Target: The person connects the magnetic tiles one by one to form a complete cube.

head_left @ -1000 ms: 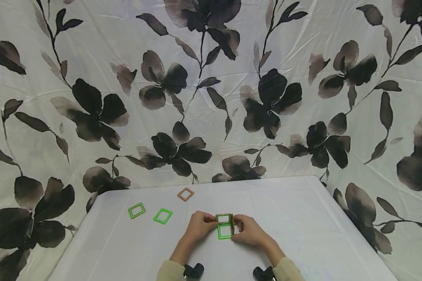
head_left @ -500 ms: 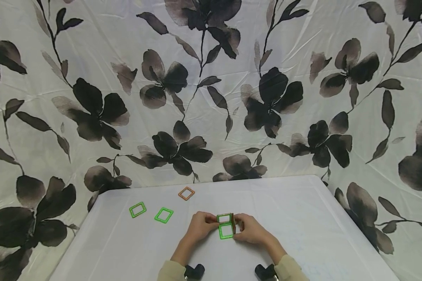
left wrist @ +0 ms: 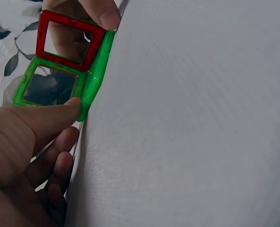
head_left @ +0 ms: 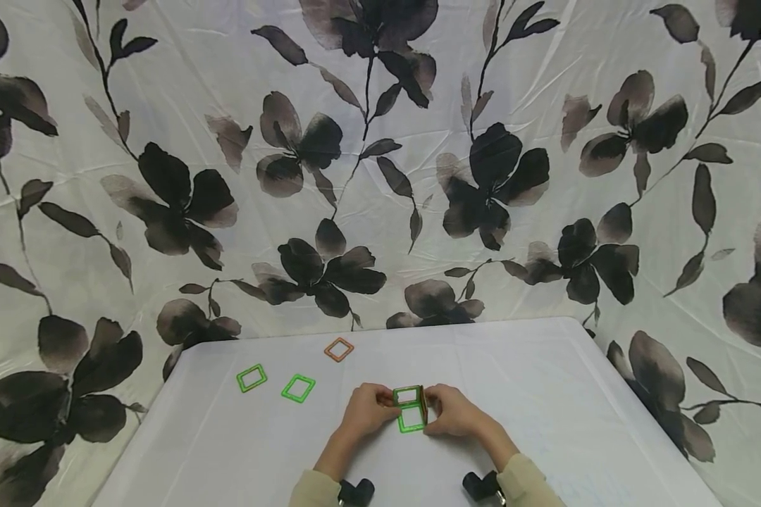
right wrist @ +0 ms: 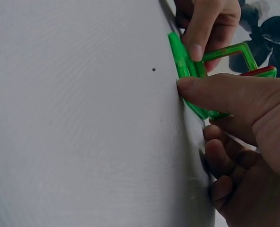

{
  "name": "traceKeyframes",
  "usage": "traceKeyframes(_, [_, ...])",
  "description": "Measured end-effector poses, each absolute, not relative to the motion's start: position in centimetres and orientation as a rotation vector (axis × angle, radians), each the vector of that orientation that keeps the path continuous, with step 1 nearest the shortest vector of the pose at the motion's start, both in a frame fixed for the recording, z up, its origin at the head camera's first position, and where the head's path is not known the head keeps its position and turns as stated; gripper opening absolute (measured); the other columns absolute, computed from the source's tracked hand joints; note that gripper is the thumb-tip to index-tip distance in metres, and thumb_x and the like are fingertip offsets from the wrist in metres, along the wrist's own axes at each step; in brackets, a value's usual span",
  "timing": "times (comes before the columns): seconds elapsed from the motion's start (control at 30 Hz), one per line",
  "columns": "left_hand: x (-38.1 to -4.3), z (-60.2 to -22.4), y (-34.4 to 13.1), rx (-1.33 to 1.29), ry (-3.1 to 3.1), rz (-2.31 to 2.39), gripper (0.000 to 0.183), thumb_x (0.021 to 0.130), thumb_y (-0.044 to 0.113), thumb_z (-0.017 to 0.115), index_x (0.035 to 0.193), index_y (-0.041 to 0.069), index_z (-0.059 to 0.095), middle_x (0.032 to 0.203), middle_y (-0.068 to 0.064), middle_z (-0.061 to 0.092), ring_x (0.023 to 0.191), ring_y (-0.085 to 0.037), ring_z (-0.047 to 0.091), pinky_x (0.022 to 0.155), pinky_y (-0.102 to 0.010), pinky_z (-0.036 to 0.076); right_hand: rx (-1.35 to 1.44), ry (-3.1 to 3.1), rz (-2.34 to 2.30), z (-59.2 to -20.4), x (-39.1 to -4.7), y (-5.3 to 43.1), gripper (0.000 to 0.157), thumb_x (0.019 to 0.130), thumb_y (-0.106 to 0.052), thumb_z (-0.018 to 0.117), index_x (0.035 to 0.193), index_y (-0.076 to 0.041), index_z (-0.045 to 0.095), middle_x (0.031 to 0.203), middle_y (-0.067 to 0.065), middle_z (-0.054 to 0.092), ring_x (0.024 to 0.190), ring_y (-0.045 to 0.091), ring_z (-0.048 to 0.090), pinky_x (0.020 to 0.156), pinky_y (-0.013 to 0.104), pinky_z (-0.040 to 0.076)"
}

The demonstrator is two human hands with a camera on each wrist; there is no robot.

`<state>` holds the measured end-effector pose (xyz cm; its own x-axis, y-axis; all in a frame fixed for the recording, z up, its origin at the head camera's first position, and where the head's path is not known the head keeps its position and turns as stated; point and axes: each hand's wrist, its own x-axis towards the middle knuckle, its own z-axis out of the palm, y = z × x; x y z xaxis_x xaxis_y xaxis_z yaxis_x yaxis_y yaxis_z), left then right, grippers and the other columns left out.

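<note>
Three square magnetic tiles are joined in a corner shape between the hands. One green tile (head_left: 411, 429) lies flat on the table. A second green tile (left wrist: 59, 65) stands upright along its back edge, and a red tile (left wrist: 40, 35) stands along its right side. My left hand (head_left: 364, 412) grips the upright green tile at its left side, thumb at the corner beside the flat tile. My right hand (head_left: 458, 411) holds the red tile from the right, its thumb low at the flat tile's near right corner and its fingers behind the red tile.
Two loose green tiles, one farther left (head_left: 251, 378) and one nearer (head_left: 299, 388), lie on the white table (head_left: 241, 451). An orange tile (head_left: 339, 349) lies near the back edge. Behind the table hangs a flowered cloth (head_left: 368, 197).
My left thumb has shifted forward and rightward onto the tiles' corner. The right hand keeps its hold, and the joined tiles stay in shape. The head view has drifted slightly.
</note>
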<state>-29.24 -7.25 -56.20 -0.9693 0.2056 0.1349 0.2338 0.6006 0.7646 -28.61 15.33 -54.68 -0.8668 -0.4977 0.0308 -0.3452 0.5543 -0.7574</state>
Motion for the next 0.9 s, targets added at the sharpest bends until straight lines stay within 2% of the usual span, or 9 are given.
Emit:
traceKeyframes(0.2, [-29.2,-56.2,-7.8,-0.416,-2.780,-1.384,0.023,0.075,0.011,0.084,0.093,0.002,0.073,0.074,0.006,0.066,0.067,-0.007,0.061,0.060,-0.025,0.050,-0.729,2.604,-1.210,-55.0,-28.8,15.2,0.059,0.067,-0.010,0.086,0.119,0.002,0.061,0.096,0.000,0.057,0.075,0.015,0.050,0.063,0.029,0.044])
traceKeyframes(0.57, [-28.4,-55.3,-11.4,-0.384,-2.825,-1.407,0.020,0.078,0.011,0.080,0.096,0.005,0.073,0.078,0.006,0.066,0.072,-0.011,0.060,0.064,-0.029,0.049,-0.755,2.652,-1.189,-55.2,-28.7,15.0,0.055,0.067,-0.014,0.087,0.113,0.002,0.061,0.096,0.002,0.058,0.077,0.016,0.049,0.066,0.030,0.044])
traceKeyframes(0.73, [-27.9,-54.9,-13.7,-0.410,-2.829,-1.374,0.020,0.078,0.011,0.079,0.097,0.004,0.073,0.080,0.005,0.067,0.072,-0.011,0.060,0.064,-0.029,0.049,-0.725,2.673,-1.183,-55.1,-28.5,14.9,0.060,0.065,-0.025,0.091,0.111,-0.001,0.061,0.098,0.002,0.058,0.082,0.018,0.049,0.071,0.032,0.043])
traceKeyframes(0.9, [-27.4,-54.7,-16.0,-0.408,-2.830,-1.360,0.020,0.079,0.011,0.079,0.097,0.004,0.073,0.081,0.005,0.068,0.073,-0.012,0.061,0.064,-0.029,0.050,-0.728,2.689,-1.164,-55.3,-28.3,14.9,0.064,0.063,-0.030,0.092,0.113,-0.002,0.061,0.100,0.001,0.058,0.081,0.016,0.049,0.070,0.030,0.044])
